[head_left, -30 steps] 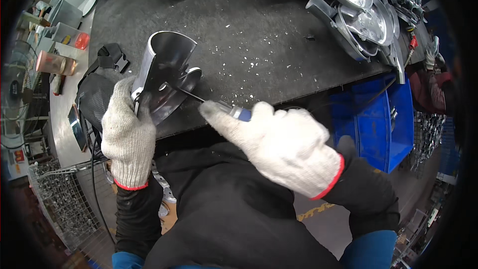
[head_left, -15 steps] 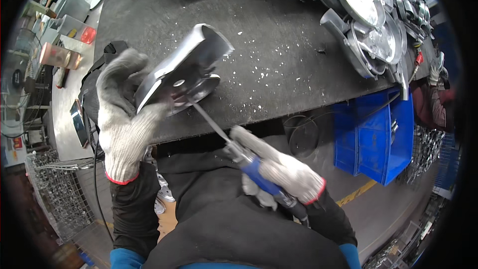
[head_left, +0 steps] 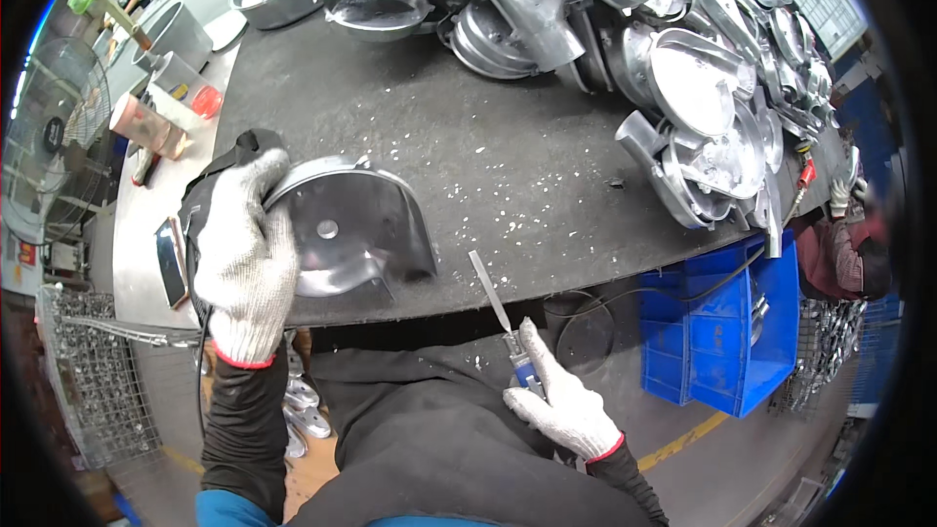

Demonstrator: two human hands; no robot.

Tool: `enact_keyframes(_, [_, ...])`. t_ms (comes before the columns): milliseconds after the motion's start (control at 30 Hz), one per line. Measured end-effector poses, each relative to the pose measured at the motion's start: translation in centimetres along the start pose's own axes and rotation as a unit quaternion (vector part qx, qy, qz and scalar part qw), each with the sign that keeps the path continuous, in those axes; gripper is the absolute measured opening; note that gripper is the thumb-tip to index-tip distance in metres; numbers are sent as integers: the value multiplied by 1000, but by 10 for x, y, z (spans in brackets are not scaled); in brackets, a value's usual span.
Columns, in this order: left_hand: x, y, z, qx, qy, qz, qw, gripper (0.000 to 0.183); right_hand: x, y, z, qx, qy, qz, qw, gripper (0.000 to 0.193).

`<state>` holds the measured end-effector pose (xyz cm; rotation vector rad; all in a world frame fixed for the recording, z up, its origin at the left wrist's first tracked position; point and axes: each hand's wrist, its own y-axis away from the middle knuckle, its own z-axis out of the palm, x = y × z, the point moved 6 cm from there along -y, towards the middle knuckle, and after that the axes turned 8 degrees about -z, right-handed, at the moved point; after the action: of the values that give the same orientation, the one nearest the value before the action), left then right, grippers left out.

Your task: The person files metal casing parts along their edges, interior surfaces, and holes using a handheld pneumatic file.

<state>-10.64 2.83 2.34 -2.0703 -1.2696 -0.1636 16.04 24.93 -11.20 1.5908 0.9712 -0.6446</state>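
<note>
Over the near left of the dark work table, my gloved left hand grips the rim of a curved, shiny metal casting. The casting has a small round hole and its hollow side shows. The left thumb and fingers close on its left edge; some fingertips are hidden behind it. My gloved right hand is wrapped round an air file with a blue body and a long flat blade. Its blade points up and left past the table's front edge, apart from the casting. The palm hides the tool's rear.
Many metal castings are heaped at the back and right. Pale shavings dot the table. Blue bins stand below its right edge, with a dark hose above them. At left are a phone, plastic cups and a fan. A co-worker's gloved hand shows far right.
The casting has been turned so its hollow side shows. My right hand has drawn the air file away from it, lower and to the right. The view has shifted too.
</note>
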Motion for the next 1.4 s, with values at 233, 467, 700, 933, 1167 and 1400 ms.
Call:
enact_keyframes(233, [39, -2, -26, -62, -174, -74, 980, 39, -51, 3, -18, 62, 107, -152, 981, 83])
enact_keyframes(467, [31, 6, -24, -91, -127, -34, 987, 54, -81, -27, 1, -24, 171, -247, 954, 74])
enact_keyframes(700, [22, 9, -24, -108, -166, -102, 975, 47, -90, -54, -2, -63, 124, -246, 959, 77])
enact_keyframes(933, [24, 12, -24, -96, -170, -77, 978, 45, -96, -61, 5, -211, -230, -29, 950, 79])
enact_keyframes(1167, [40, 4, -17, -73, -161, -85, 980, 35, -123, -69, 10, -192, -142, -27, 971, 79])
enact_keyframes(1400, [51, -21, -2, -112, -236, 15, 965, 35, -165, -37, -25, 136, 609, -373, 687, 72])
